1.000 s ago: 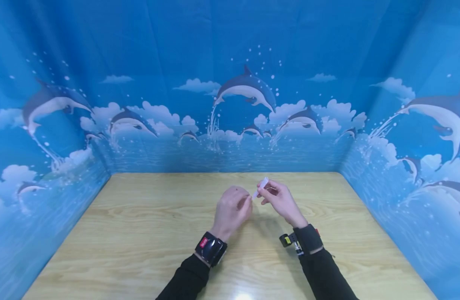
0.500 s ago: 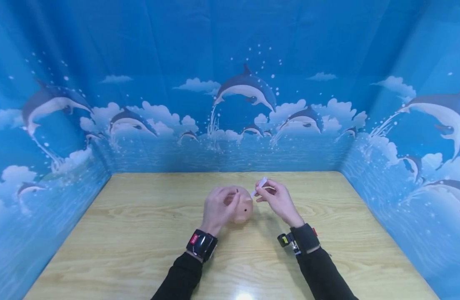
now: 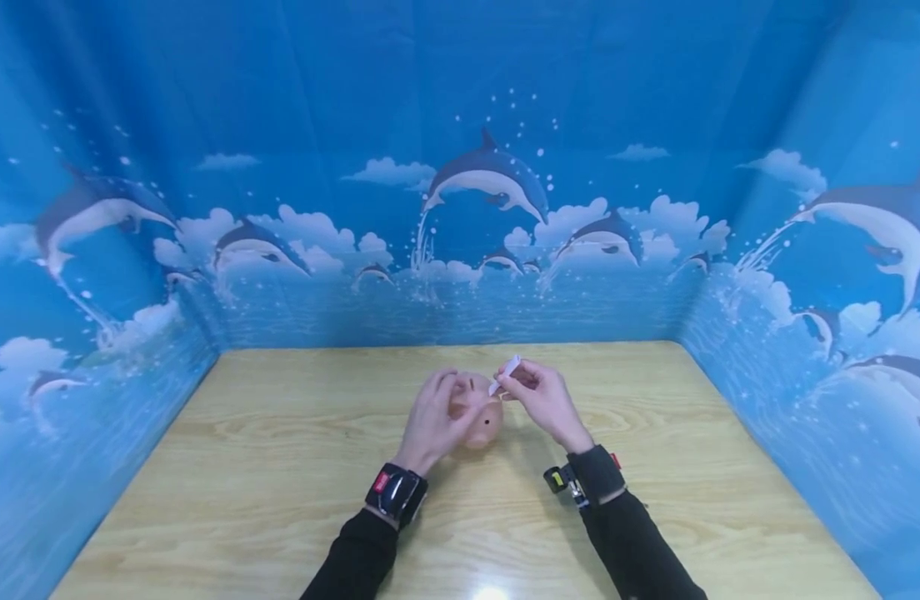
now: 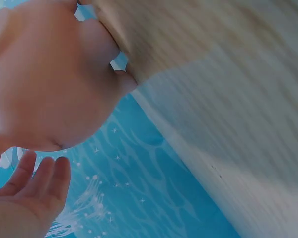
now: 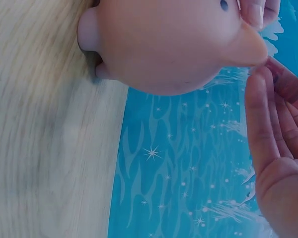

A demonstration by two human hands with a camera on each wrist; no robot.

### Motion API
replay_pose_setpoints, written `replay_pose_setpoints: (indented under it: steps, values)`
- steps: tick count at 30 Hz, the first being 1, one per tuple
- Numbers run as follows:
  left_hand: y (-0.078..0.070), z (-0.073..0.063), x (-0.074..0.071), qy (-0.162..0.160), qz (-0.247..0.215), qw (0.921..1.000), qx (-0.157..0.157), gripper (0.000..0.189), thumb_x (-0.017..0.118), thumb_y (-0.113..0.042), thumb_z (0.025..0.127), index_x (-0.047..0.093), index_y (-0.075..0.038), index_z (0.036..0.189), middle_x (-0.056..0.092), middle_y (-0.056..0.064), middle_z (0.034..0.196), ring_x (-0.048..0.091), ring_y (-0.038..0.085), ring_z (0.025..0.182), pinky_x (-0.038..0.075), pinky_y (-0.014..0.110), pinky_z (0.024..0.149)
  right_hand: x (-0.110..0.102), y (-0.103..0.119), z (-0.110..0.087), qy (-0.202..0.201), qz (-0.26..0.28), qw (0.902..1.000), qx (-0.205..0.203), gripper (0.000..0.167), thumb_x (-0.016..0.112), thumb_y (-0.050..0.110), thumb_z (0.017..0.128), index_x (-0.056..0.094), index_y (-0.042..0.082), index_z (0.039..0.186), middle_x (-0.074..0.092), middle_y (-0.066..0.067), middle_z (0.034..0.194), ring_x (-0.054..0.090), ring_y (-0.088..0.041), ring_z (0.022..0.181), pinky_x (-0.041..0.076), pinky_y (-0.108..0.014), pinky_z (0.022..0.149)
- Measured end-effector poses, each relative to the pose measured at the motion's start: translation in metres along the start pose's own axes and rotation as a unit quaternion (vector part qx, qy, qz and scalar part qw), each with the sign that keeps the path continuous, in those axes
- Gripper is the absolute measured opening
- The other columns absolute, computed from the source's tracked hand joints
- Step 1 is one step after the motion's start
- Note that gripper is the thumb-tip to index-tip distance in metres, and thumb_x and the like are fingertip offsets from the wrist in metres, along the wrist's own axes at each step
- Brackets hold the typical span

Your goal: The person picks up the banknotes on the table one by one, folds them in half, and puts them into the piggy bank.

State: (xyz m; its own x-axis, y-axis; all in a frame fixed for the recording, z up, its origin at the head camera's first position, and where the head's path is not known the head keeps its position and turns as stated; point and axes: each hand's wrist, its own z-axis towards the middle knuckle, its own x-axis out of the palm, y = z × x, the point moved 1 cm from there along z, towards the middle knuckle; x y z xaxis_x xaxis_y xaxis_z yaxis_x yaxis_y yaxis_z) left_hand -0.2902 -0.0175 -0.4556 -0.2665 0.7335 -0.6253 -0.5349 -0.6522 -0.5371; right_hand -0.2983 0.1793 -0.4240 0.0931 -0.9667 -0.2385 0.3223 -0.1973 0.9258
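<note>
A pink piggy bank (image 3: 481,429) stands on the table between my hands, its dark coin slot facing up in the head view. Its round body and stubby feet fill much of the left wrist view. My left hand (image 3: 433,423) is at the bank's left side and top, with the fingers (image 4: 57,186) loosely extended and the thumb near the body. My right hand (image 3: 544,402) pinches a narrow white folded slip, apparently paper (image 3: 507,372), above the bank's right ear (image 5: 253,47). The slip cannot be made out in the right wrist view.
The wooden table (image 3: 280,483) runs back to a blue curtain (image 3: 460,308) printed with dolphins, which also closes in both sides. Each wrist wears a black strap with a camera, the right one (image 3: 561,477) jutting toward the middle.
My left hand has shifted left and opened from beside the white slip, uncovering the piggy bank and its slot. My right hand has moved slightly left, bringing the slip nearer the slot.
</note>
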Motion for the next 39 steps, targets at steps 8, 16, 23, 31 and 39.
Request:
replay_pose_setpoints:
  steps: [8,16,23,31,39]
  values:
    - [0.003,0.0,0.001,0.053,-0.028,0.9979,-0.025,0.044,0.071,-0.044,0.088,0.058,-0.012,0.115,0.059,0.007,0.126,0.059,0.022,0.113,0.054,0.039,0.096,0.006,0.031,-0.003,0.001,-0.023,0.9997,-0.009,0.018,0.064,0.006,0.094,0.066,-0.008,0.105,0.07,-0.029,0.102,0.069,-0.039,0.095,0.061,-0.037,0.08]
    - [0.002,0.0,0.002,0.061,-0.037,0.9973,-0.016,0.043,0.071,-0.042,0.088,0.058,-0.013,0.116,0.06,0.003,0.123,0.059,0.018,0.112,0.054,0.036,0.094,0.019,0.03,0.004,-0.004,-0.066,0.9978,-0.008,0.019,0.065,0.008,0.094,0.067,-0.006,0.106,0.071,-0.023,0.103,0.07,-0.032,0.097,0.059,-0.027,0.082]
    - [0.0,-0.001,0.0,0.042,-0.037,0.9983,-0.014,0.045,0.074,-0.041,0.085,0.059,-0.013,0.116,0.063,0.004,0.122,0.061,0.019,0.11,0.055,0.037,0.092,0.028,0.002,0.017,-0.03,-0.08,0.9962,-0.021,0.019,0.068,0.018,0.093,0.069,0.003,0.105,0.073,-0.014,0.101,0.07,-0.027,0.096,0.059,-0.026,0.08]
    - [0.001,0.0,0.001,0.04,-0.017,0.999,0.0,0.05,0.072,-0.042,0.087,0.06,-0.012,0.125,0.06,0.008,0.126,0.058,0.022,0.115,0.052,0.041,0.097,0.032,0.0,0.021,-0.028,-0.098,0.9946,-0.021,0.017,0.066,0.021,0.094,0.069,0.01,0.106,0.072,-0.007,0.102,0.07,-0.021,0.096,0.059,-0.03,0.084]
    - [0.003,-0.001,0.002,0.045,-0.002,0.999,0.0,0.053,0.071,-0.044,0.087,0.059,-0.017,0.132,0.059,0.006,0.127,0.057,0.02,0.114,0.053,0.039,0.095,0.032,-0.001,0.02,-0.013,-0.117,0.9926,-0.029,0.018,0.064,0.021,0.096,0.068,0.011,0.11,0.072,-0.006,0.103,0.069,-0.019,0.093,0.058,-0.031,0.082]
